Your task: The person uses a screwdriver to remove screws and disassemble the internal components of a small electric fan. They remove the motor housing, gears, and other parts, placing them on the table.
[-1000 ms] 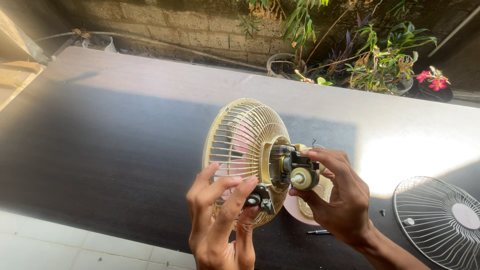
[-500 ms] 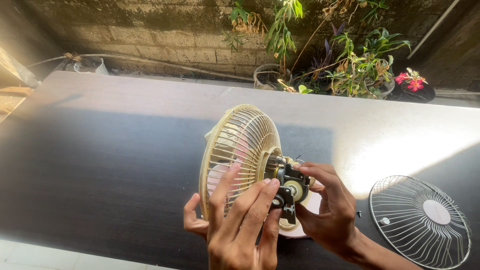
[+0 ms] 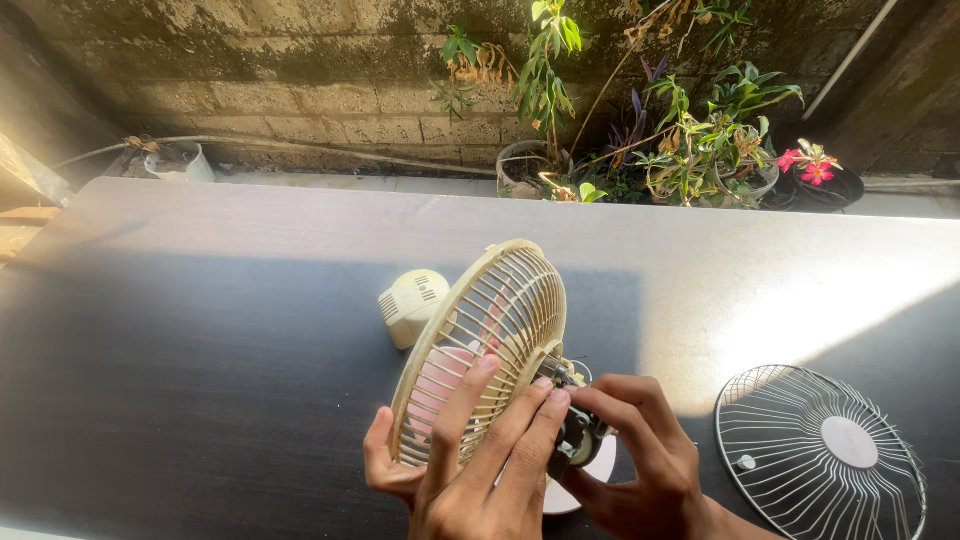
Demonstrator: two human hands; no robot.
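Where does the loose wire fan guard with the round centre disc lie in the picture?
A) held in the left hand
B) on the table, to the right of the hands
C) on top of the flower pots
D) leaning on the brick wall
B: the wire guard lies flat on the dark table, to the right of the right hand, touching neither hand.

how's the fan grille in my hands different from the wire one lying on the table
The cream fan grille is held tilted on edge by the left hand and right hand, with the motor attached. The wire grille lies flat, untouched, to the right. Cream looks plastic with thick ribs; the other has thin metal wires. Both are round.
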